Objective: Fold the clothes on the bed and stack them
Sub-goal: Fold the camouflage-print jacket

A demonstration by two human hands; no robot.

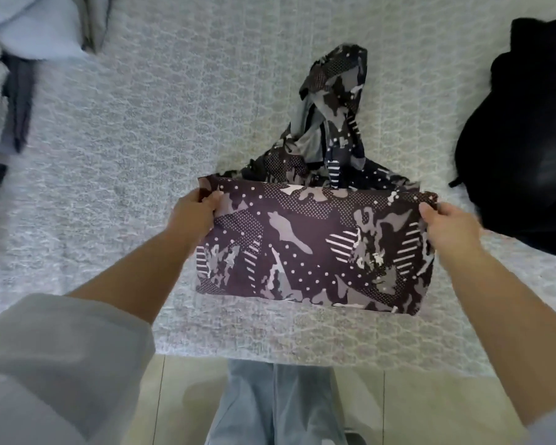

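Both hands pinch the patterned garment (315, 248) at its top corners: left hand (195, 213) clamped on the left corner, right hand (450, 224) clamped on the right corner, thumbs on top of the cloth. Between the grips the fabric is stretched flat, dark with grey camo blotches, dots and stripes, lower edge hanging just above the bed (142, 139) near its front edge. Beyond the grips the rest of the garment trails away bunched and twisted on the bedspread. Right of the right grip, a black clothing heap (523, 149) lies on the bed, apart from the garment. Far left of the left grip, pale blue and grey clothes pile (23, 43), blurred, stacked or not cannot tell. Below, jeans legs (276, 403) and tiled floor (430, 409).
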